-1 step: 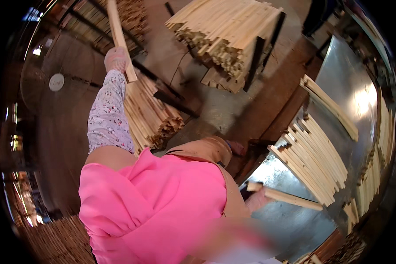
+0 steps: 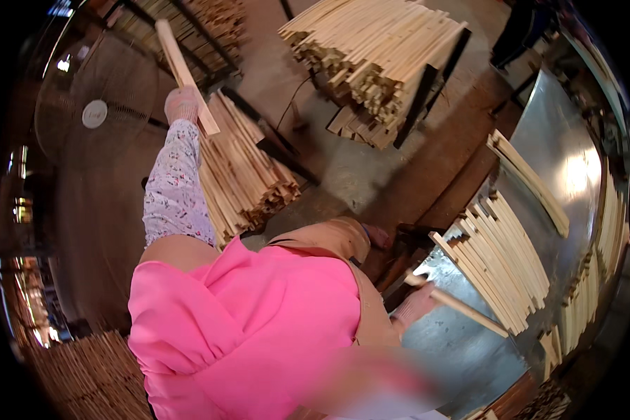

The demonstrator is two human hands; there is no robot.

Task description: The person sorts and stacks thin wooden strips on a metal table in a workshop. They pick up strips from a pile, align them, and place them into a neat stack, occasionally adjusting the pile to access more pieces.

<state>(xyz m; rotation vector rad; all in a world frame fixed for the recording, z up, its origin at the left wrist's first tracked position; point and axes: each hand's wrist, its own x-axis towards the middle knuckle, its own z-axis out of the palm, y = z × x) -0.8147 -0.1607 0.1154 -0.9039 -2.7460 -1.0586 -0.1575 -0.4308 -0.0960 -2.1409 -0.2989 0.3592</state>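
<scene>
My left hand point(image 2: 181, 105), in a light knit glove, reaches far out to the left and is closed around a pale wooden strip point(image 2: 177, 57). That strip is held over a stack of similar strips point(image 2: 245, 171). At the right, my gloved right hand point(image 2: 416, 305) is closed around another wooden strip point(image 2: 469, 313) near its closer end. This strip lies along or just above the shiny metal tabletop point(image 2: 455, 357); contact cannot be made out. Beside it on the metal is a row of several strips point(image 2: 500, 255).
Two more strips point(image 2: 528, 182) lie farther up the metal table. A large strip pile point(image 2: 378, 42) sits between dark metal posts point(image 2: 416, 105) ahead. A round fan point(image 2: 94, 114) stands at the left. Part of another person point(image 2: 518, 35) shows at the upper right.
The strip in my right hand has turned and now shows a narrower side, and that hand has shifted slightly farther up. My left hand still grips its strip, a little lower in view.
</scene>
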